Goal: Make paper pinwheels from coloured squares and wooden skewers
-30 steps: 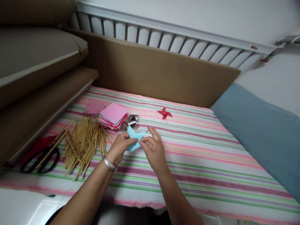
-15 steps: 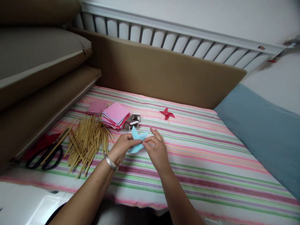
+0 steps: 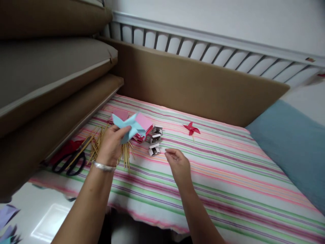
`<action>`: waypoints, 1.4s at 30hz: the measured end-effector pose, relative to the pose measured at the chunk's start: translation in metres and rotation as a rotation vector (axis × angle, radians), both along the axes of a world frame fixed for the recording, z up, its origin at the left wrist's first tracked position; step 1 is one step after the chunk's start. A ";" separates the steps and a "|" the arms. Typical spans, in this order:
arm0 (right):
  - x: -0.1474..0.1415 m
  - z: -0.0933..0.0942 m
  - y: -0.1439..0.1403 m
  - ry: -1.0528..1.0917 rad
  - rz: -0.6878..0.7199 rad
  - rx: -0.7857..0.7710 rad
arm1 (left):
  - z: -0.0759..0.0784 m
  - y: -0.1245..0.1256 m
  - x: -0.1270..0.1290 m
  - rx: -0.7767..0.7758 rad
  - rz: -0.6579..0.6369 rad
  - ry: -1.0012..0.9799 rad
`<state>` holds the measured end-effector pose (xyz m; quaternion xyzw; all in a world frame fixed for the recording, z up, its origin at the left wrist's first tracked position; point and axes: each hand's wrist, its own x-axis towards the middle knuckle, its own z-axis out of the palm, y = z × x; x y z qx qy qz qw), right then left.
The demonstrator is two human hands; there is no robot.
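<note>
My left hand [image 3: 109, 145] holds a light blue folded paper pinwheel [image 3: 128, 126] up over the pile of thin wooden sticks [image 3: 125, 154]. My right hand [image 3: 177, 163] hovers low over the striped cloth [image 3: 228, 176], fingers loosely curled, just right of a small metal clip box [image 3: 153, 150]. Whether it pinches anything is too small to tell. Two more small metal boxes [image 3: 156, 133] lie behind. A stack of pink paper squares [image 3: 144, 122] sits partly hidden behind the blue pinwheel.
A finished red pinwheel [image 3: 191, 129] lies further back on the cloth. Black-handled scissors [image 3: 68, 164] rest at the left by brown cushions [image 3: 50, 84]. A brown backboard [image 3: 198, 84] and white railing [image 3: 215, 51] close the far side. A blue pillow [image 3: 291, 145] is at right.
My left hand has lifted the blue pinwheel up and to the left. My right hand let go of it and dropped toward the metal boxes. The view shifted left.
</note>
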<state>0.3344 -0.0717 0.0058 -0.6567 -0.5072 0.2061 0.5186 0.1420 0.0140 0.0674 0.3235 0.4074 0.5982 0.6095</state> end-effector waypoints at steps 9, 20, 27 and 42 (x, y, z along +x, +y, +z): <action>-0.094 -0.030 0.060 -0.569 0.267 -0.353 | 0.009 0.004 -0.036 0.044 0.142 -0.250; -0.079 -0.035 0.030 -0.705 0.224 -0.628 | 0.008 0.007 -0.054 0.034 0.127 -0.268; -0.013 -0.025 -0.015 -0.638 0.180 -0.611 | 0.004 0.002 -0.048 -0.006 0.070 -0.234; -0.030 -0.013 0.091 -0.826 0.059 -0.873 | 0.002 0.003 -0.038 -0.009 -0.038 -0.226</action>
